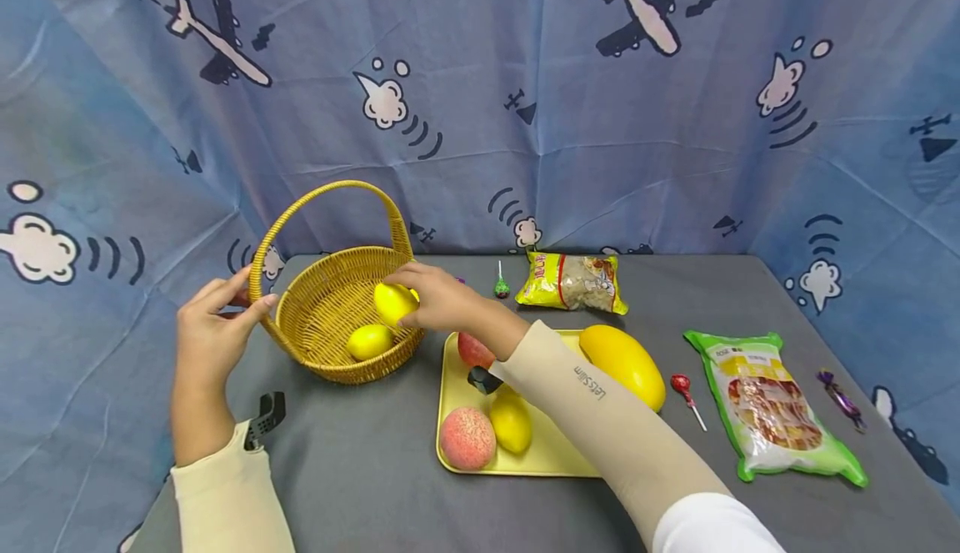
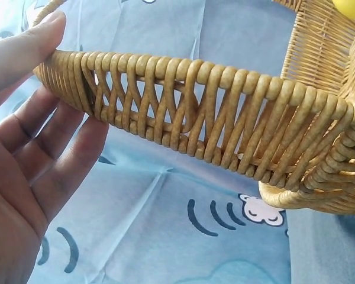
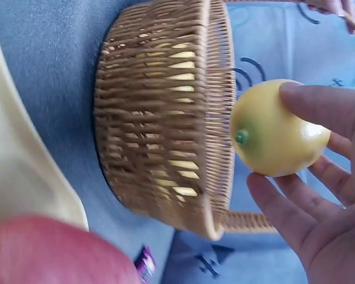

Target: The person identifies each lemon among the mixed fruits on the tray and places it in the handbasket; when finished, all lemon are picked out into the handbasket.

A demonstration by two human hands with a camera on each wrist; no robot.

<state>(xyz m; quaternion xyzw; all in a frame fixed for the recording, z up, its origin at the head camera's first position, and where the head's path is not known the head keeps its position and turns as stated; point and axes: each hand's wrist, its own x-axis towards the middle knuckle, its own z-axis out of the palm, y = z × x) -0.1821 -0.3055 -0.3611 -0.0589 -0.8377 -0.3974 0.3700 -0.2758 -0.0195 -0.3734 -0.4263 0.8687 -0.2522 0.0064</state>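
Apparently the step in hand is setting the held lemon [image 1: 392, 304] down inside the wicker basket [image 1: 348, 374], and it calls for a low, gentle release. The fruit hangs over the basket's 3 o'clock side, while a second lemon [image 1: 370, 342] lies in the bottom towards 5 o'clock. Best, I would judge, to carry the held one inward towards 9 or 10 o'clock, where bare weave shows, and let the fingers part only once it touches the bottom; dropped from the rim, it could knock its neighbour or roll. The knuckles should also keep clear of the arched handle [image 1: 348, 184], whose right foot rises at about 1 o'clock.

As for grip, the right hand [image 1: 438, 296] grasps the lemon lightly: the right wrist view shows the thumb on one side and bent fingertips on the other, spread to the fruit's width, the palm well off it. The left hand [image 1: 213, 332] pinches the handle's lower left end, at the basket's 9 o'clock, thumb over one edge and fingers against the other, which should steady it. At 4 o'clock from the basket, the yellow tray [image 1: 441, 419] carries a peach [image 1: 468, 439] and another lemon [image 1: 511, 421].
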